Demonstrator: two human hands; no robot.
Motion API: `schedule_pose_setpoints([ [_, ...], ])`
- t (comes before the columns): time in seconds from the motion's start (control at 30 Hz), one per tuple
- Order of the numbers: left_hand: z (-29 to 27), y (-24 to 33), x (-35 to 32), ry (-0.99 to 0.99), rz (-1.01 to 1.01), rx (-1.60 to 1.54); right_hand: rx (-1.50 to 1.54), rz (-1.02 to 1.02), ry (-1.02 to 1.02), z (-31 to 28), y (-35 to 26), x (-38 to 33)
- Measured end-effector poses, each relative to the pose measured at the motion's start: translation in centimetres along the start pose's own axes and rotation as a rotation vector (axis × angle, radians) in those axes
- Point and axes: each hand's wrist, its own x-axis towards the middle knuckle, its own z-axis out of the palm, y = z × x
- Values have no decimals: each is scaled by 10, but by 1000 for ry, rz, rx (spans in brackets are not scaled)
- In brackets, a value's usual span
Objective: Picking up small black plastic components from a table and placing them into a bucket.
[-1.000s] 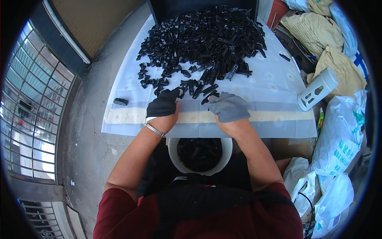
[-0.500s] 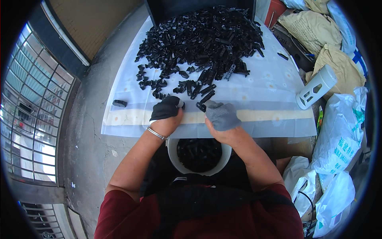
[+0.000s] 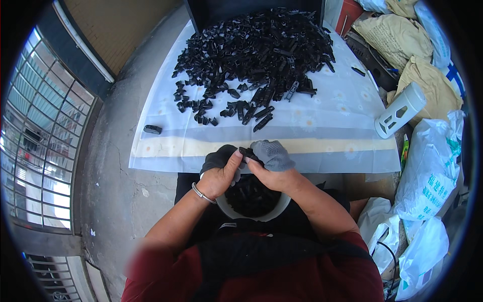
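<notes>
Close together at the near edge of the cloth-covered table, both hands work on a small black plastic part. My left hand, in a black glove with the thumb bare, is closed with its thumb pressed on the part. From the other side my right hand, in a grey glove with its thumb bare, grips the same part. Fingers hide most of it. Just below the hands is a white bucket, holding many black parts. Beyond, a large heap of black plastic pieces covers the table.
A black bin stands behind the heap. One black piece lies apart at the left. A white cylindrical holder stands at the table's right edge, beside white plastic bags and tan sacks. A barred window is on the left.
Both hands have drawn back toward me and come together over the bucket's far edge. The black part in my right hand now sits between both thumbs.
</notes>
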Motion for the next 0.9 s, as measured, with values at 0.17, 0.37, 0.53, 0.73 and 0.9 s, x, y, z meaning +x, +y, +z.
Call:
schedule_pose_setpoints([
  [0.17,-1,-17,1,-53,35,40,48,-22,30,-4,-9,2],
  [0.37,-7,-23,3,30,-76,-265,-392,-250,-71,-24,-15,-2],
  [0.53,-7,-2,0,35,53,41,-540,-200,-204,-23,-19,-1],
  [0.73,-3,1,-2,-10,243,421,-470,-284,-169,-2,-9,-11],
  [0.9,-21,-1,-1,-170,315,653,-249,-23,-494,-14,-13,5],
])
